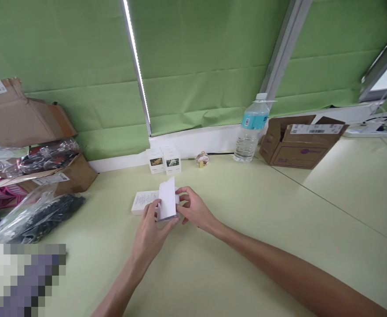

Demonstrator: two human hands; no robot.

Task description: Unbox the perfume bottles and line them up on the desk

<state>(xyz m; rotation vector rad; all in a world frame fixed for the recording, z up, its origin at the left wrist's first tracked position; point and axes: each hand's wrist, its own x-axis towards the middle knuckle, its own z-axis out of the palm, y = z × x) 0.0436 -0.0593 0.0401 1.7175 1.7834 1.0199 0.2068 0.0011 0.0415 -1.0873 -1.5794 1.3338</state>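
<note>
Bare left hand (149,235) and right hand (195,209) clamp a white cardboard box (143,202) from both sides, steadying it on the pale green worktop (246,246), its white flap (167,198) upright.

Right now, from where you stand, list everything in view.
green blind: 1, green, behind the table
table: 1, pale green, under everything
photo-labelled boxes: 2, white, at the back edge
small round ornament: 1, gold-based, right of those boxes
water bottle: 1, clear with blue label, back right
cardboard box: 1, brown, back right
flattened cardboard: count unclear, brown, far left
plastic bag: 1, clear with black contents, front left
white printed box: 1, white, flap raised, between the hands
left hand: 1, on that box
right hand: 1, on that box
</note>
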